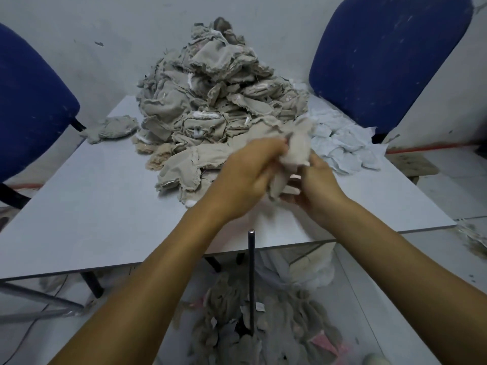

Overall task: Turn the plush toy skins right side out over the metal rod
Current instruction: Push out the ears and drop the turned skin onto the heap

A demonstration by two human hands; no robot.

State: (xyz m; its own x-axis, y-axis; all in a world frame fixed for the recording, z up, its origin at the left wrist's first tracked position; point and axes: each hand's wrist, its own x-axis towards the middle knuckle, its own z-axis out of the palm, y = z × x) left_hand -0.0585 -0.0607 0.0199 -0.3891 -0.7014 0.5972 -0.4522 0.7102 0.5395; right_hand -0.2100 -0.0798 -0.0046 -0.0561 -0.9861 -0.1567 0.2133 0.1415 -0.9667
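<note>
A: Grip status: both hands on one beige plush skin (290,156). Left hand (245,177) has its fingers curled round the upper part, right hand (317,191) pinches the lower part from the other side. Motion blur on the fingers, so I can't give exact finger placement.

B: Where's the skin relative to the rod?

A: Held above the table (100,206), near the front edge, at the foot of the big pile of beige skins (210,101). Metal rod (251,280) stands upright just in front of the table edge, tip below the hands and apart from the skin. Nothing on the rod.

B: Other stock?

A: One loose beige skin (110,129) lies apart to the left of the pile. Pale blue-white skins (342,140) are heaped to the right, touching the beige pile. More skins on the floor (253,325) around the rod's base. A blue chair (29,106) stands left of the table, a second blue chair (382,61) behind the right corner.
</note>
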